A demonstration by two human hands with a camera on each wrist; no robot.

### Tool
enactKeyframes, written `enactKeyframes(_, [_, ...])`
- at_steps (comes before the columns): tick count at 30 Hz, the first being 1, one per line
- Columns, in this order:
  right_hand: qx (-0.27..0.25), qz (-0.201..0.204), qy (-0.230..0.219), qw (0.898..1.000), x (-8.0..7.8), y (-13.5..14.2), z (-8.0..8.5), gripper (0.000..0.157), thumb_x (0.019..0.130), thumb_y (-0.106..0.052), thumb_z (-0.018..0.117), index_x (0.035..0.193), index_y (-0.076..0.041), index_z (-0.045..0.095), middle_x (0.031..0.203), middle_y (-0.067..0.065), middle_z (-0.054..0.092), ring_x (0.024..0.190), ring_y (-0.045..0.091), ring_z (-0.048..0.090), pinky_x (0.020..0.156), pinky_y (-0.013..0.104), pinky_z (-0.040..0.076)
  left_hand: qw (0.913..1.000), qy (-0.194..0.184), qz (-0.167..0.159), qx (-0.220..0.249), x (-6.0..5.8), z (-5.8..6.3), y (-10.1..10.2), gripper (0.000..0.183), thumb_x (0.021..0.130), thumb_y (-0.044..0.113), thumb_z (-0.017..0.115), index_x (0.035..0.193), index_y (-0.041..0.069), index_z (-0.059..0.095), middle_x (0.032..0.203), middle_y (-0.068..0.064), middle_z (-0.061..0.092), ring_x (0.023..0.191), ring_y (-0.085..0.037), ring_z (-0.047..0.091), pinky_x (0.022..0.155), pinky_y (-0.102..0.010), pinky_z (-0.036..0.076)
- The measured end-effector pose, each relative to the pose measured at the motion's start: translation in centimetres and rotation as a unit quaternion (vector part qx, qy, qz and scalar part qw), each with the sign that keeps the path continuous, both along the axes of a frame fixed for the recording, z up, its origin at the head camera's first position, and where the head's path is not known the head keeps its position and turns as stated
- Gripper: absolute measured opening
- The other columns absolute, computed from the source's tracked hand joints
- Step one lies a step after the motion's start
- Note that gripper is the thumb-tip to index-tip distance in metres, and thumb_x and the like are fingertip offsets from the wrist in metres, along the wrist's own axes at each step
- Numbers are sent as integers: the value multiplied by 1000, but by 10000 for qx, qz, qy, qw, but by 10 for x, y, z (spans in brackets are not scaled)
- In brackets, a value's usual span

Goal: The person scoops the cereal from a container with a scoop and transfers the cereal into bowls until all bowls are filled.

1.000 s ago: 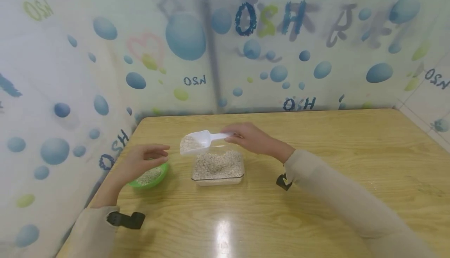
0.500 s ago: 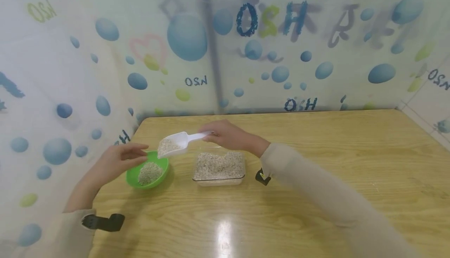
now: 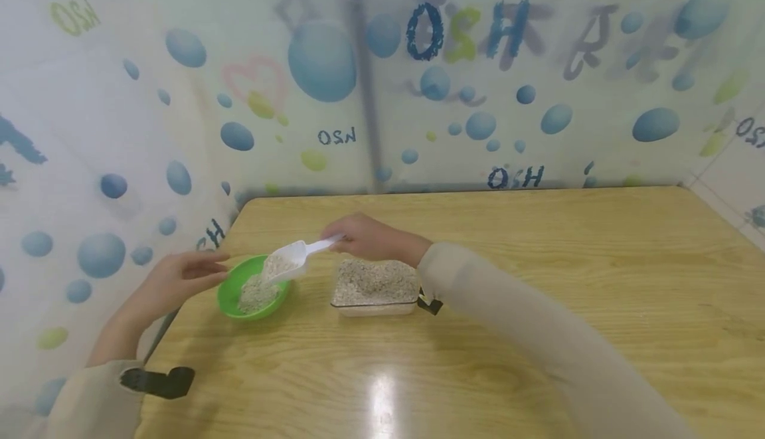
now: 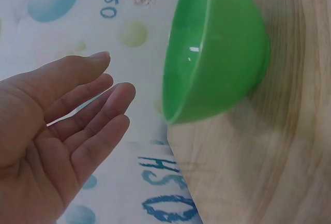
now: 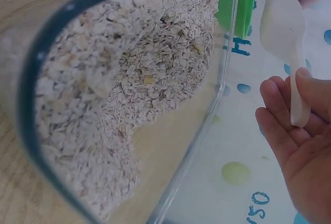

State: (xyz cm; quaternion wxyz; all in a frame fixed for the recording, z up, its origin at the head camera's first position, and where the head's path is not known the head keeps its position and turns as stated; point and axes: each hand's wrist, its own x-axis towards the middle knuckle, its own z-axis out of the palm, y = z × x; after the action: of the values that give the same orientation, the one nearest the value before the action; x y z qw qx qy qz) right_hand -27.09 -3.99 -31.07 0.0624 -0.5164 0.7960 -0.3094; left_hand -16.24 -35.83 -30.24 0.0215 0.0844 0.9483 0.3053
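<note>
A white scoop (image 3: 293,258) carrying oat flakes tilts over the right side of a green bowl (image 3: 230,299). My right hand (image 3: 364,236) pinches its handle between thumb and fingers, as the right wrist view also shows. Inside the bowl lies a heap of oats (image 3: 257,295). My left hand (image 3: 179,279) hovers at the bowl's left rim, fingers loosely bent and holding nothing; the left wrist view shows a gap between the fingertips and the bowl (image 4: 232,58). A clear container (image 3: 373,309) of oats stands right of the bowl, below my right forearm.
All this rests on a wooden table (image 3: 538,333) that meets a wall covering (image 3: 406,113) with blue and green dots at the back and left. In the right wrist view the container's dark rim (image 5: 28,94) fills the left side.
My right hand has carried the loaded scoop left from above the container to the bowl and tilted it downward. My left hand has drawn back leftward, uncovering the bowl.
</note>
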Motion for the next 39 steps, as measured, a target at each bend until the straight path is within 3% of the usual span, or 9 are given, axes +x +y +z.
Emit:
enactKeyframes(3, [108, -11, -33, 9999, -1, -3, -1, 23, 92, -8, 55, 112, -1, 63, 102, 7, 65, 91, 14, 59, 83, 19, 44, 9999, -50, 101, 20, 0, -4, -6, 50, 91, 27, 58, 127, -7, 48, 118, -24, 56, 104, -35, 56, 86, -53, 44])
enactKeyframes(5, [180, -23, -9, 9998, -1, -5, -1, 23, 92, -8, 55, 112, -1, 62, 103, 8, 65, 93, 15, 59, 83, 19, 44, 9998, -91, 166, 16, 0, -7, -9, 51, 92, 27, 58, 127, -9, 48, 119, -26, 55, 105, -37, 56, 86, -52, 45])
enactKeyframes(13, [417, -18, 107, 9991, -6, -12, -2, 20, 92, -8, 55, 108, -2, 64, 99, 6, 65, 92, 15, 58, 84, 21, 43, 9997, -160, 160, 121, 0, -21, -21, 47, 89, 24, 62, 123, -7, 53, 116, -24, 58, 92, -8, 60, 81, -43, 50])
enactKeyframes(21, [727, 93, 326, 9968, -9, -22, 2, 20, 93, -10, 53, 108, -3, 64, 92, 4, 64, 88, 15, 57, 83, 22, 43, 9990, -285, -25, 347, 0, -34, -24, 47, 87, 22, 65, 124, -3, 53, 120, -25, 54, 92, -20, 62, 79, -46, 50])
enactKeyframes(31, [1048, 86, 357, 9938, -7, -38, 11, 21, 94, -11, 51, 111, -3, 62, 106, 7, 64, 100, 16, 57, 89, 21, 41, 9990, -325, -17, 291, -1, -34, -21, 46, 87, 20, 65, 123, -6, 53, 115, -27, 54, 91, -31, 62, 75, -45, 51])
enactKeyframes(39, [1278, 207, 427, 9907, -2, -57, 13, 20, 94, -12, 53, 109, -4, 64, 105, 6, 64, 100, 16, 56, 89, 18, 40, 9991, -342, 14, 232, 0, -31, -19, 47, 88, 23, 64, 124, -4, 53, 117, -26, 54, 92, -29, 61, 77, -47, 50])
